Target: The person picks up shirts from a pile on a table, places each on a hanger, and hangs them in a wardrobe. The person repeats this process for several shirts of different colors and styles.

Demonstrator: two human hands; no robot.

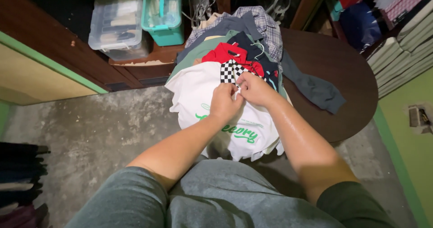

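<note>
Your left hand (224, 102) and right hand (255, 89) meet knuckle to knuckle over a soft white shirt (198, 95) with green script lettering, and both sets of fingertips pinch a small white piece between them; you cannot tell from here whether it is a tag or part of a hanger. The shirt is limp cotton, spread flat and hanging off the near edge below your wrists. Just beyond your fingers lies a black-and-white checkered cloth (229, 70), then a red garment (223, 53) and a plaid shirt (269, 27) heaped further out, with a thin white hanger hook (260, 47) poking up among them. To the right of your right hand a dark grey sleeve (315, 89) trails across the smooth, round dark wooden table (343, 70). Far beyond your left hand stand a clear plastic box (118, 22) and a teal plastic box (163, 15).
</note>
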